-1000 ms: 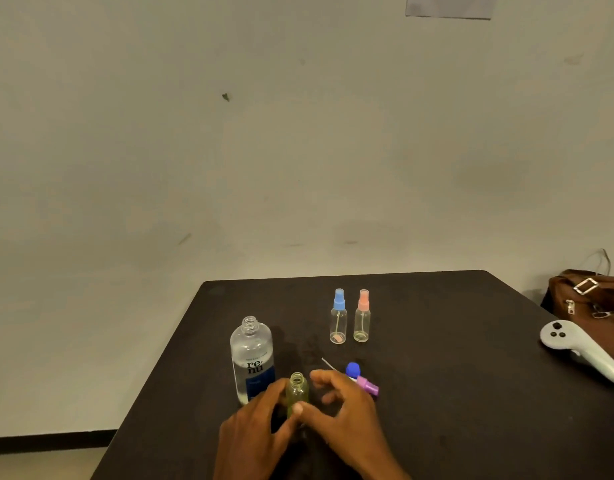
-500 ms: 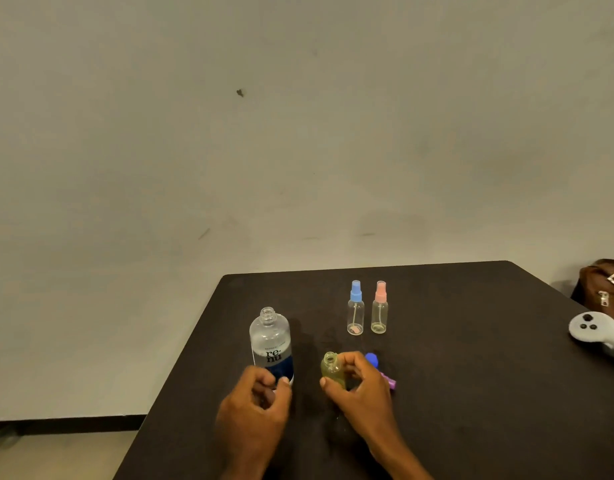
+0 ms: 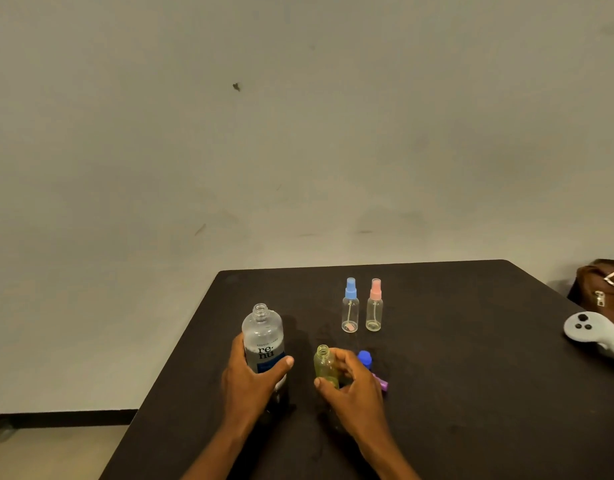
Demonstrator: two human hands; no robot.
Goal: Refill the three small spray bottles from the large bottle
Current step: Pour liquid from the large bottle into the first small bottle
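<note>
Large bottle: clear, uncapped, upright on the dark table, left of centre, label dark blue with "renu". Left hand wraps its lower body, thumb across the label. Small yellow-green bottle: open neck, upright just right of it, pinched by the right hand between thumb and curled fingers. Blue-capped spray bottle and pink-capped spray bottle stand side by side behind.

Person: two limbs in view, lower centre of the frame.
Left grip: bare hand, thumbnail short and pale.
Right grip: bare hand, thumbnail likewise short.
Left forearm: bare all the way to the bottom edge of the frame.
Right forearm: bare, same extent.
</note>
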